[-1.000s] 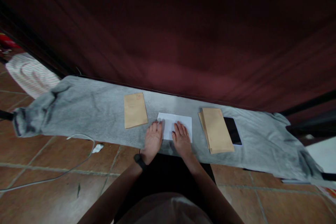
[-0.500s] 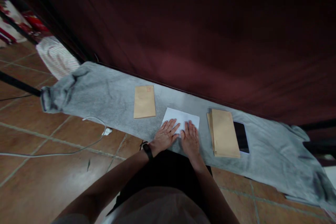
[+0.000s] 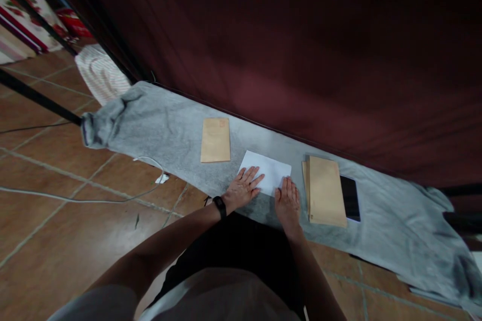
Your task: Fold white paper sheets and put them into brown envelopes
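Note:
A white sheet of paper point(image 3: 268, 168), which looks folded, lies flat on the grey cloth in front of me. My left hand point(image 3: 244, 188) rests flat on its left part, fingers spread. At the lower right corner of the paper, my right hand point(image 3: 287, 200) lies palm down with its fingers stretched out. Left of the paper is a single brown envelope point(image 3: 215, 141) with a small reddish mark at its upper right. To the right of my right hand sits a stack of brown envelopes point(image 3: 327, 190), partly over a dark-screened phone point(image 3: 350, 198).
The grey cloth point(image 3: 165, 120) covers a long narrow surface. Behind it hangs a dark red curtain point(image 3: 263, 70). A pale cable point(image 3: 113, 200) runs over the tiled floor point(image 3: 75, 251) at the left, and black poles point(image 3: 41, 98) stand at that side.
My right hand has slid right along the paper to its lower right corner. My left hand stays on the left part. The whole view has shifted slightly.

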The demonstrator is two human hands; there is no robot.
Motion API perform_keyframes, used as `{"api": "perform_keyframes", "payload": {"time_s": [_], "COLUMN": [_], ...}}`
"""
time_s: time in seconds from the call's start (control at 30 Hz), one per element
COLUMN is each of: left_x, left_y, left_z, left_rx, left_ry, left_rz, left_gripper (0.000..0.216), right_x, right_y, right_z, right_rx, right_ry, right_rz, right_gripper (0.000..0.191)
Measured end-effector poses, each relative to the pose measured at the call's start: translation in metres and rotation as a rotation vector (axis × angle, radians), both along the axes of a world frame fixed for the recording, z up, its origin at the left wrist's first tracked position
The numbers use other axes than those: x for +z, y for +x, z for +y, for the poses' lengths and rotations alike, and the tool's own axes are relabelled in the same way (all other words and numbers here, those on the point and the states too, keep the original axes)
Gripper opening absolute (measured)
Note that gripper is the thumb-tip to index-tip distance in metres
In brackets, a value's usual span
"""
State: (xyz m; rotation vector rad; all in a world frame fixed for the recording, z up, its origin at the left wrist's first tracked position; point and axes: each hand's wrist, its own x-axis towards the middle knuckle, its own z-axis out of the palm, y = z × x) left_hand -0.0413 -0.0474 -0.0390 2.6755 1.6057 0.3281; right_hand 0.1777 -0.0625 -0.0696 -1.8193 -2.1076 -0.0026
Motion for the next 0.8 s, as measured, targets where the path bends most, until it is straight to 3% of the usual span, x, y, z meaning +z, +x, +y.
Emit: {"api": "perform_keyframes", "payload": {"time_s": [0.13, 0.3, 0.5, 0.8], "left_x": [0.002, -0.001, -0.003, -0.005], "left_y": [0.002, 0.000, -0.001, 0.059], "left_z": [0.000, 0.002, 0.003, 0.041], "left_rx": [0.010, 0.017, 0.016, 0.014], "left_ry": [-0.038, -0.044, -0.031, -0.087], "left_rz": [-0.024, -0.048, -0.045, -0.078], "left_gripper": [0.052, 0.052, 0.052, 0.053], "right_x": [0.006, 0.015, 0.012, 0.001], "right_y": [-0.006, -0.043, -0.047, -0.033], "right_z": [0.005, 0.018, 0.019, 0.014], "right_rx": [-0.009, 0.161, 0.133, 0.134], "right_ry": [0.046, -0.034, -0.055, -0.009], "right_rz": [0.070, 0.109, 0.046, -0.020], "right_gripper": [0.057, 0.053, 0.051, 0.057]}}
